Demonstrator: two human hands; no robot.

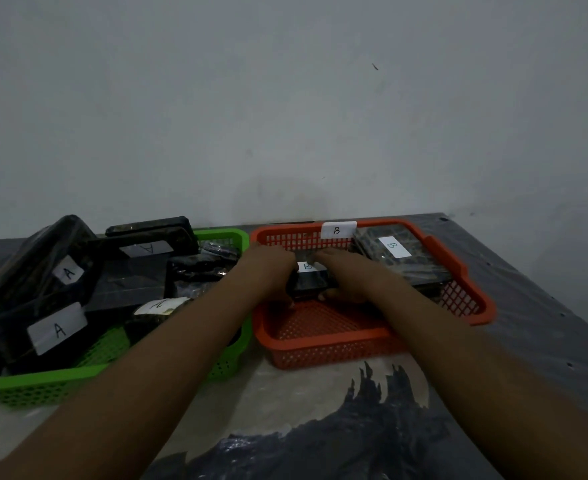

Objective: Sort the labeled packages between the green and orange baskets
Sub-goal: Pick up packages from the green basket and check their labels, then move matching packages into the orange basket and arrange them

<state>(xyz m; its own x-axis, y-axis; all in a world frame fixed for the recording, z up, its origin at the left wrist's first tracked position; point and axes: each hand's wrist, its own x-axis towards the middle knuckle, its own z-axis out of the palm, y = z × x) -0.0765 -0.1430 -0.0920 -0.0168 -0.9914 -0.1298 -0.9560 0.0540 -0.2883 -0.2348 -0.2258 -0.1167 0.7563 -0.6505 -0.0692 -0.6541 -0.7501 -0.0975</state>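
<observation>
mat: printed table mat is closest to the camera, well nearer than the grip. Both forearms cross over it.
orange basket: its near wall is below and nearer than the grip. Bare mesh floor shows between that wall and the hands.
grip: left hand and right hand both curl round one small black package, one hand per end. Thumbs are on the near face, fingers over the top. It's a narrow two-handed hold with nothing else in either hand.
task item: small B package sits between the palms, inside the orange basket's outline, white B label up. Can't tell if it touches the mesh or hangs just above it.
axis: the long side looks to run hand to hand, parallel to the near wall. Both hands are equally close, neither leads.
next move (my read): lower and let go. The free floor is on the near side of the grip, not beyond it.
left of grip: green basket lies alongside the left forearm, piled with A packages.
right and beyond: large B package is just past the right hand. Contact with the fingers is unclear.
far: B tag is on the far rim just beyond the fingertips, then plain wall.
</observation>
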